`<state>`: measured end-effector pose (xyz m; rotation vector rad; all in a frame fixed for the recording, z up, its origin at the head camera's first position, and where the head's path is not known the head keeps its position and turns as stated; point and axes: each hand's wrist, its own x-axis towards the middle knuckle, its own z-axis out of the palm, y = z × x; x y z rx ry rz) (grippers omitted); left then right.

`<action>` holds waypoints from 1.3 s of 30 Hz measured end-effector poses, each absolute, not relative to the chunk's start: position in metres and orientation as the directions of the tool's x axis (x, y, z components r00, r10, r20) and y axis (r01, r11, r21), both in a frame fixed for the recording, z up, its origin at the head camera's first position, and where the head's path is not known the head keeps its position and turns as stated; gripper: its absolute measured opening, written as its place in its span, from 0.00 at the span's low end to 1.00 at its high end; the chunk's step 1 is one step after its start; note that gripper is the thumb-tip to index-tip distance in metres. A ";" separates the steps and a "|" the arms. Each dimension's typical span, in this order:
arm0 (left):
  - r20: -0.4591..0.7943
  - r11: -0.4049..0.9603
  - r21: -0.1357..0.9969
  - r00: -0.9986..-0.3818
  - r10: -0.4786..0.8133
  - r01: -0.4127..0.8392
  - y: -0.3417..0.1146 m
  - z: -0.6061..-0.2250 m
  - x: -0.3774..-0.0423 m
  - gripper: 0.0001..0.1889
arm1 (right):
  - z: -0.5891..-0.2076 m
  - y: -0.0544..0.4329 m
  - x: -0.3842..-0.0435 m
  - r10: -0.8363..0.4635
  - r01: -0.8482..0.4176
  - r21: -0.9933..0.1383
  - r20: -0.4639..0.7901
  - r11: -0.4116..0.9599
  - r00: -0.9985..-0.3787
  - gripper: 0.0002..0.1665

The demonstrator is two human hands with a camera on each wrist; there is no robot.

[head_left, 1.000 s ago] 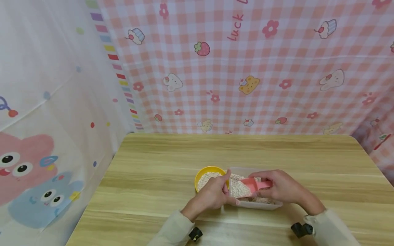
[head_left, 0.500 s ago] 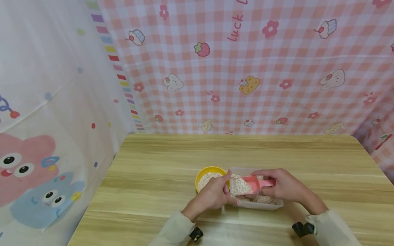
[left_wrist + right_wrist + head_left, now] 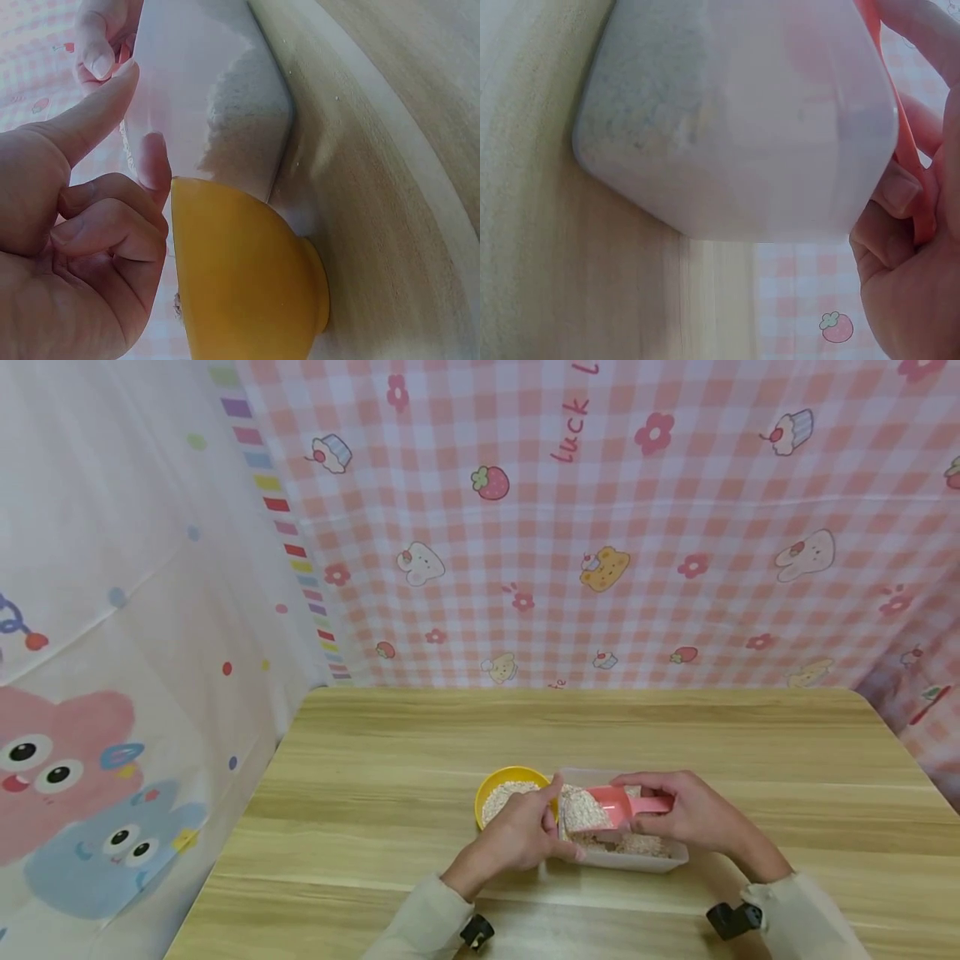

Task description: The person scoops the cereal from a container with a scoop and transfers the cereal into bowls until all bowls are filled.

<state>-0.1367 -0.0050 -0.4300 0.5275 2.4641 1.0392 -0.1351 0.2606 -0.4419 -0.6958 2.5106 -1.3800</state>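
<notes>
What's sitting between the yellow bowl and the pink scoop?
In the head view, part of the left hand and the end wall of the translucent container lie between the yellow bowl and the pink scoop.

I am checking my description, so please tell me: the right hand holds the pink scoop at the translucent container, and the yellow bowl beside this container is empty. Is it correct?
Not entirely: the yellow bowl is not empty; the head view shows pale flakes in it. The right hand does hold the pink scoop at the translucent container, beside the bowl.
</notes>
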 end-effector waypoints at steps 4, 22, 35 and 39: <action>-0.219 0.650 0.738 -0.846 0.486 0.183 -0.006 -0.430 -0.137 0.56 | -0.444 0.259 -0.135 -0.497 -0.308 -0.855 0.069 0.418 -0.865 0.29; -0.090 0.648 0.717 -0.888 0.452 0.257 -0.030 -0.425 -0.135 0.43 | -0.451 0.259 -0.135 -0.486 -0.331 -0.856 0.109 0.398 -0.867 0.28; -0.003 0.628 0.729 -0.915 0.403 0.274 -0.063 -0.425 -0.138 0.39 | -0.451 0.263 -0.132 -0.462 -0.328 -0.859 0.124 0.394 -0.878 0.27; 0.016 0.622 0.734 -0.923 0.385 0.272 -0.075 -0.430 -0.141 0.40 | -0.453 0.263 -0.133 -0.454 -0.321 -0.857 0.118 0.402 -0.883 0.27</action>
